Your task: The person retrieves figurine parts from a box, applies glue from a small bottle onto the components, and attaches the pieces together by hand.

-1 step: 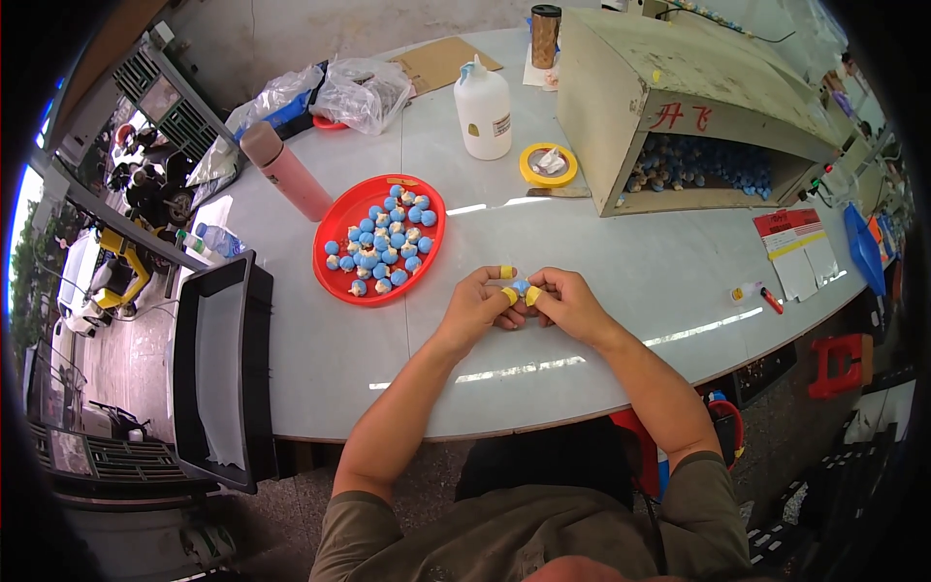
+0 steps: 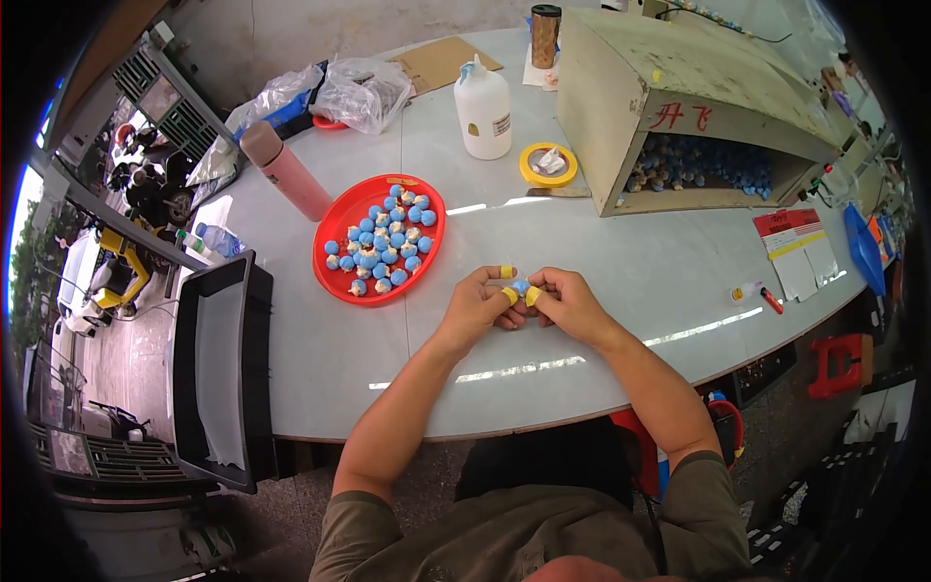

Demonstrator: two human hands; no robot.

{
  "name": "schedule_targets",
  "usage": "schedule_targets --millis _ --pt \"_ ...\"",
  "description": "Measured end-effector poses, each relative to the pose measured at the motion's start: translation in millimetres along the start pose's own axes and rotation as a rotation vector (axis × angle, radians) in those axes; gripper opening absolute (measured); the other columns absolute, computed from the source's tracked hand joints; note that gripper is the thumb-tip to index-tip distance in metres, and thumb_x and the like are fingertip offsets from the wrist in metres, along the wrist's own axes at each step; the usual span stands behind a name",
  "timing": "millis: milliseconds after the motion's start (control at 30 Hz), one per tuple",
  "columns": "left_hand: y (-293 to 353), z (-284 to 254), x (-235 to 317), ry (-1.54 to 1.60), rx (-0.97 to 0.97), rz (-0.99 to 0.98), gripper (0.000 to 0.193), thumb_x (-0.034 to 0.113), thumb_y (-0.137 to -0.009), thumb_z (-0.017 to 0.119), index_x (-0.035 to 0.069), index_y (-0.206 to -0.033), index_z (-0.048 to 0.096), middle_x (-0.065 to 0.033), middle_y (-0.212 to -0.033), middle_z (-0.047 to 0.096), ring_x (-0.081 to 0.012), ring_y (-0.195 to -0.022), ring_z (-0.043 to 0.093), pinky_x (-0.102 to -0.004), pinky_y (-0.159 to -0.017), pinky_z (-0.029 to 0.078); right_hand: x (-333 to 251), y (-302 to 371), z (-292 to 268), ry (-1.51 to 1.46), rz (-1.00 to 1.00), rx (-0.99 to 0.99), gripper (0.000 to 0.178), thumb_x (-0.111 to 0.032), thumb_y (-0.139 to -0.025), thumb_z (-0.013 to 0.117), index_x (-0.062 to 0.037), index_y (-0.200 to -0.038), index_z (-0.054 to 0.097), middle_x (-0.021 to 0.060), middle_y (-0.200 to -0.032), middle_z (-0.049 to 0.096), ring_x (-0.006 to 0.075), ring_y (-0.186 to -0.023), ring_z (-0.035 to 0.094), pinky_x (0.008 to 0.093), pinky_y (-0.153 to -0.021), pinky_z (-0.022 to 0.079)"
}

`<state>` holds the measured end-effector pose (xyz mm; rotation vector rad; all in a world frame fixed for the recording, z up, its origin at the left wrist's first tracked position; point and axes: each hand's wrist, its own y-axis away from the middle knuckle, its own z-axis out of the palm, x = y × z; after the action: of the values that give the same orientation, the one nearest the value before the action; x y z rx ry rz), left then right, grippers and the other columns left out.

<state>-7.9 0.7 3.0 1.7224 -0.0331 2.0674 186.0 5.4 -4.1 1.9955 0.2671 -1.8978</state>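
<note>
left hand [image 2: 482, 303], right hand [image 2: 565, 303], pinching seemingly blue ball [image 2: 521, 288]

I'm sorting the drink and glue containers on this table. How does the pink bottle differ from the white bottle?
The pink bottle is slim, tilted in this view and capped with a wide pale lid. The white bottle is squatter, upright and ends in a narrow nozzle. The pink one stands left of the red tray; the white one stands beyond it, near the yellow tape roll. Both rest on the table, untouched.

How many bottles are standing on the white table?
2. A white plastic bottle stands at the far side, near the yellow tape roll. A pink bottle stands left of the red tray. The plastic bags may hide more.
</note>
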Motion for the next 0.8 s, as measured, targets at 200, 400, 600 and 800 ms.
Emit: schedule_targets --millis 200,400,600,800 --pt "2 1 2 -0.019 -0.002 0.008 0.046 0.008 -0.09 0.057 -0.007 -0.13 0.041 -0.0146 -0.086 0.068 -0.0166 -0.071 0.066 -0.0274 -0.067 0.055 2 0 2 0.022 -0.037 0.025 0.015 -0.006 -0.09 0.055 0.0044 -0.1 0.059 0.006 -0.083 0.065 0.0069 -0.068 0.059 0.0227 -0.054 0.047" --pt "1 2 -2 -0.035 0.002 0.03 0.044 0.007 -0.09 0.056 -0.007 -0.129 0.041 -0.0144 -0.085 0.068 -0.017 -0.071 0.066 -0.0267 -0.066 0.055 5 0 2 0.03 -0.08 0.024 0.014 -0.004 -0.089 0.054 0.0048 -0.098 0.059 0.0057 -0.081 0.065 0.0067 -0.065 0.058 0.0227 -0.054 0.047" --pt "-2 4 -6 -0.03 0.005 0.049 0.038 0.009 -0.094 0.055 -0.007 -0.126 0.041 -0.015 -0.09 0.067 -0.0164 -0.074 0.066 -0.0254 -0.065 0.054 6 -1 3 0.035 -0.087 0.049 0.013 -0.004 -0.089 0.055 0.005 -0.098 0.059 0.0051 -0.079 0.064 0.0066 -0.062 0.057 0.0232 -0.054 0.047" --pt "-4 6 -9 -0.062 0.051 0.062 0.028 0.01 -0.095 0.053 -0.007 -0.117 0.048 -0.0146 -0.097 0.066 -0.0167 -0.081 0.067 -0.0259 -0.069 0.055 6 -3 2 0.004 -0.084 0.093 0.014 -0.005 -0.09 0.056 0.0045 -0.099 0.059 0.0056 -0.081 0.063 0.0067 -0.063 0.056 0.0233 -0.054 0.047"
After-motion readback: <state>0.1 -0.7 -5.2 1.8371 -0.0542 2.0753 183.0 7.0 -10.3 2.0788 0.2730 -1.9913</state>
